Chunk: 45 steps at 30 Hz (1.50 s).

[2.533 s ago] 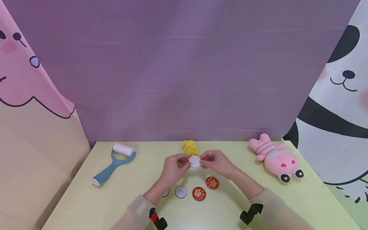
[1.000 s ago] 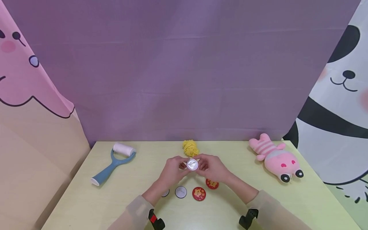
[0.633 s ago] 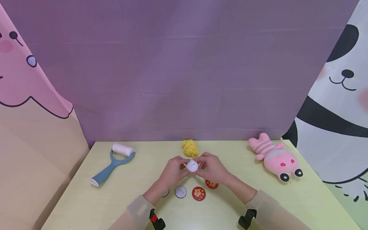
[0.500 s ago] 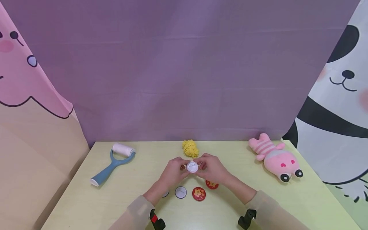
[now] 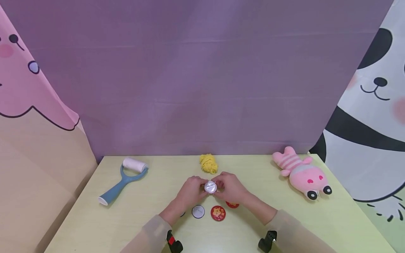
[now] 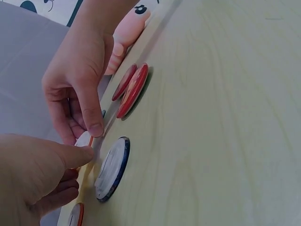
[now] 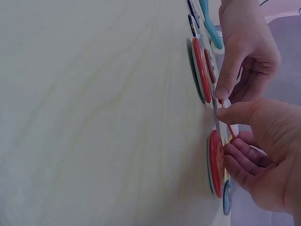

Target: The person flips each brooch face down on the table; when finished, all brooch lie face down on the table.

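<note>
A round pin badge [image 5: 210, 187], its white and silvery back facing up, is held between both hands above the table. My left hand [image 5: 191, 191] pinches its left edge. My right hand [image 5: 230, 188] pinches the right edge; in the right wrist view the badge's rim [image 7: 230, 127] looks red. Below the hands lie a white-backed badge [image 5: 198, 212] with a dark blue rim and a red badge [image 5: 218, 213] with a yellow figure. Another red badge [image 5: 232, 205] is partly covered by the right hand. The left wrist hides most of a further badge [image 5: 182, 214].
Yellow yarn [image 5: 209, 163] lies behind the hands. A lint roller [image 5: 123, 182] with a blue handle lies at the left of the table [image 5: 152, 196]. At the right is a pink plush toy [image 5: 302, 174]. A purple cloth [image 5: 202, 88] hangs behind.
Both hands have come lower and nearer with the badge, tilting it slightly. The right hand now covers more of the farther red badge. Things on the table have stayed put.
</note>
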{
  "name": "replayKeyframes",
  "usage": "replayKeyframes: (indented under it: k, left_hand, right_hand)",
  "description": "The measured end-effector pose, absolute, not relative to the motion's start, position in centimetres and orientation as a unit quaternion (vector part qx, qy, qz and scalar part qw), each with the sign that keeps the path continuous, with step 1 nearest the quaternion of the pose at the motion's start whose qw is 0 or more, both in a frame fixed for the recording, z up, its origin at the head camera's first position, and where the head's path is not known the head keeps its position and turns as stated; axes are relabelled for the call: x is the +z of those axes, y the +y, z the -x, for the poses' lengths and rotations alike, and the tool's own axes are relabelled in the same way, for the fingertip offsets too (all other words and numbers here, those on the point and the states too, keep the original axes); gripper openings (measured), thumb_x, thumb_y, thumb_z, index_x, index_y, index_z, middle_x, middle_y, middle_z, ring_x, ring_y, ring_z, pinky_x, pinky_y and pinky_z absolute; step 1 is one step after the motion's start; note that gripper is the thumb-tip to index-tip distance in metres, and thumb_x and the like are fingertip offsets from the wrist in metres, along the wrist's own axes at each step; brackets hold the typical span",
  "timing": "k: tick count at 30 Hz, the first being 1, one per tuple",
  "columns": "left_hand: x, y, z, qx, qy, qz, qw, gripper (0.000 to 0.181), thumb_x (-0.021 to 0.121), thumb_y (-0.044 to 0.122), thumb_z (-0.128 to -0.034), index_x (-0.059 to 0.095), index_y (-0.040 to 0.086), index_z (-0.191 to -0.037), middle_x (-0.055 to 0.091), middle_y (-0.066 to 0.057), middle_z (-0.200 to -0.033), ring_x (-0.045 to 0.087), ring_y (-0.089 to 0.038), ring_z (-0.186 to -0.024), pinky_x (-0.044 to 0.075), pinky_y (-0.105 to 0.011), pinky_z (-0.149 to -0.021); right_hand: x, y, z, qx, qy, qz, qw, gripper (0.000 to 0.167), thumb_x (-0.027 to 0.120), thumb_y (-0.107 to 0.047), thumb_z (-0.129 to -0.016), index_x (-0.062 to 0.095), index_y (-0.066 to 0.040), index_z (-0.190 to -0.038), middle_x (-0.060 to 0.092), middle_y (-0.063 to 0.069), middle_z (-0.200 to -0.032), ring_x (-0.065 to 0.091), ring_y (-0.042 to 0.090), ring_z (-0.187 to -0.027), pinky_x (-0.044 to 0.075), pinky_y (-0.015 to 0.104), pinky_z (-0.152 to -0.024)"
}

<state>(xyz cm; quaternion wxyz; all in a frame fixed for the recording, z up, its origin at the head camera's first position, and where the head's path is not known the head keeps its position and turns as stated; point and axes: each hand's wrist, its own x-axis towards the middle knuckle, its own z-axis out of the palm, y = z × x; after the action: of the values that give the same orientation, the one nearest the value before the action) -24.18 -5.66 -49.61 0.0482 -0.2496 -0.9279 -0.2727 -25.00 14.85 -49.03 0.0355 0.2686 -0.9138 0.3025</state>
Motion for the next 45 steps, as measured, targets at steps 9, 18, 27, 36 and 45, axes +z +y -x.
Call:
replayKeyframes:
  k: [9,18,27,36,45]
  left_hand:
    - [-49.8,-5.3,24.1,-0.250,-0.938,0.235,0.043,0.032,0.086,0.021,-0.0920,0.081,0.004,-0.118,0.082,-0.009,-0.109,0.070,-0.021,-0.100,0.062,-0.033,-0.091]
    - [-50.0,-5.2,24.3,-0.231,-0.944,0.231,0.042,0.036,0.088,0.021,-0.0897,0.080,0.002,-0.119,0.080,-0.010,-0.109,0.071,-0.022,-0.103,0.062,-0.034,-0.093]
    - [-49.8,-5.0,24.3,-0.241,-0.945,0.221,0.015,0.034,0.086,0.020,-0.0909,0.080,0.000,-0.118,0.076,-0.012,-0.107,0.068,-0.024,-0.105,0.061,-0.038,-0.096]
    - [-49.2,-5.0,24.3,-0.257,-0.944,0.209,0.000,0.032,0.087,0.019,-0.0886,0.080,-0.001,-0.113,0.076,-0.011,-0.104,0.069,-0.022,-0.102,0.061,-0.038,-0.096]
    - [-48.1,-4.8,24.8,-0.283,-0.938,0.200,-0.019,0.034,0.082,0.023,-0.0921,0.079,-0.001,-0.116,0.080,-0.011,-0.109,0.071,-0.019,-0.097,0.062,-0.035,-0.087]
  right_hand:
    - [-49.3,14.7,25.2,0.284,-0.918,-0.275,0.024,0.024,0.090,-0.014,-0.084,0.081,-0.009,-0.106,0.069,-0.001,-0.083,0.055,0.011,-0.078,0.048,0.020,-0.070]
    - [-48.9,14.5,25.1,0.270,-0.926,-0.264,0.000,0.025,0.089,-0.016,-0.086,0.082,-0.009,-0.109,0.072,-0.003,-0.087,0.054,0.011,-0.081,0.047,0.021,-0.073]
    - [-49.1,14.4,25.2,0.281,-0.923,-0.264,-0.008,0.023,0.086,-0.013,-0.087,0.082,-0.006,-0.109,0.074,0.000,-0.088,0.056,0.016,-0.082,0.047,0.020,-0.071]
    - [-48.7,14.4,25.0,0.282,-0.924,-0.258,-0.016,0.025,0.085,-0.012,-0.087,0.081,-0.004,-0.111,0.070,0.001,-0.085,0.054,0.015,-0.079,0.046,0.021,-0.070]
    - [-46.8,16.6,26.2,0.288,-0.933,-0.218,0.006,0.025,0.082,-0.010,-0.090,0.078,-0.002,-0.113,0.068,0.004,-0.088,0.058,0.011,-0.078,0.051,0.023,-0.070]
